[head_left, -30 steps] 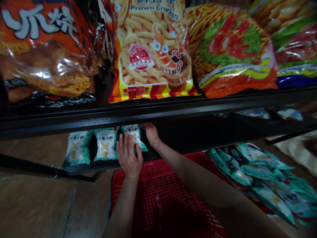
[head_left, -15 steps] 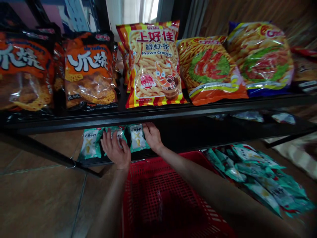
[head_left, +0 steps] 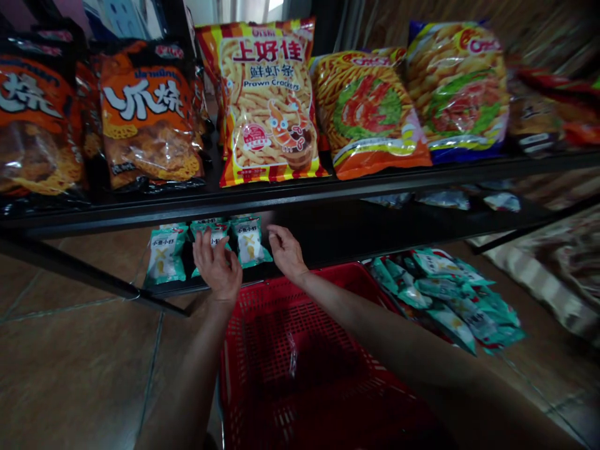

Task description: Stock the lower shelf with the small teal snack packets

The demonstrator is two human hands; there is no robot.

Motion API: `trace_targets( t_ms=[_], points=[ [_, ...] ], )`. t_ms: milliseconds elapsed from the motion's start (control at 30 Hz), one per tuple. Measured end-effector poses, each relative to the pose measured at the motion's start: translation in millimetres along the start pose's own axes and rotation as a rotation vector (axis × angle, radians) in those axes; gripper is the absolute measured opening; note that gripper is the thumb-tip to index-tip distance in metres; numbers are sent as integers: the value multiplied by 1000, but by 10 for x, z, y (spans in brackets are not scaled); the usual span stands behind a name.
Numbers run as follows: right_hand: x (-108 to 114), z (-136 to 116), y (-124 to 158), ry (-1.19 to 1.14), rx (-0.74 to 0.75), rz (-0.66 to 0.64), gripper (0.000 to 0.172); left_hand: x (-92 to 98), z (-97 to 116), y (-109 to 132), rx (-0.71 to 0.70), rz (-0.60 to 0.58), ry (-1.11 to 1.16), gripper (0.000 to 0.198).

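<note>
Small teal-and-white snack packets stand side by side on the lower black shelf [head_left: 323, 236]. In front of the middle packet [head_left: 210, 236] is my left hand [head_left: 218, 265], fingers spread, partly covering it; whether it touches is hard to tell. The right-hand packet [head_left: 250, 242] stands upright between my two hands. Just right of it, my right hand [head_left: 285, 252] is held apart from it with the fingers stretched out and nothing in them. Farther left, the left-hand packet [head_left: 165, 255] stands by itself, with more packets partly visible behind the row.
A red plastic basket [head_left: 300, 300] sits below my forearms. Right of it lies a pile of teal packets [head_left: 445, 294]. The upper shelf [head_left: 262, 199] bears a prawn cracker bag [head_left: 269, 106], orange snack bags [head_left: 145, 115] and more. A metal shelf leg [head_left: 94, 275] slants at left.
My right hand has come away from the right-hand packet, leaving a gap. My left hand's fingers have lifted and opened. The view has shifted, so the shelves appear higher and farther left.
</note>
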State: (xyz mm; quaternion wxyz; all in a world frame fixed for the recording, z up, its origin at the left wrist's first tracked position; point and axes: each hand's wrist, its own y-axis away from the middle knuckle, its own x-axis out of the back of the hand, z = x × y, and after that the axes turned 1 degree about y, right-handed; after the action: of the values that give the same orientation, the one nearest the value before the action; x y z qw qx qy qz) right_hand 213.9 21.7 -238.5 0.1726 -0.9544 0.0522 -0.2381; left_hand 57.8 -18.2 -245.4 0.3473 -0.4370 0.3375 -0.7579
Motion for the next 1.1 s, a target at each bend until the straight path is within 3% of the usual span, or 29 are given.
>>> trace_targets(
  t_ms=[167, 400, 500, 633, 767, 967, 1100],
  points=[
    [217, 131, 222, 40, -48, -34, 30, 61, 65, 150, -122, -111, 35, 28],
    [402, 122, 623, 31, -105, -105, 30, 186, 488, 459, -189, -398, 26, 36],
    [513, 96, 727, 15, -108, -132, 30, 216, 431, 444, -118, -354, -73, 43],
    [537, -3, 683, 9, -26, -138, 31, 244, 113, 319, 52, -206, -236, 51],
    [260, -215, 448, -81, 1, -212, 32, 208, -112, 305, 127, -196, -268, 64],
    [-369, -593, 83, -197, -5, -321, 35, 113, -185, 357, 167, -244, -263, 71],
    [-679, -682, -43, -236, 8, -327, 26, 79, -237, 345, 192, -280, -248, 79]
  ],
)
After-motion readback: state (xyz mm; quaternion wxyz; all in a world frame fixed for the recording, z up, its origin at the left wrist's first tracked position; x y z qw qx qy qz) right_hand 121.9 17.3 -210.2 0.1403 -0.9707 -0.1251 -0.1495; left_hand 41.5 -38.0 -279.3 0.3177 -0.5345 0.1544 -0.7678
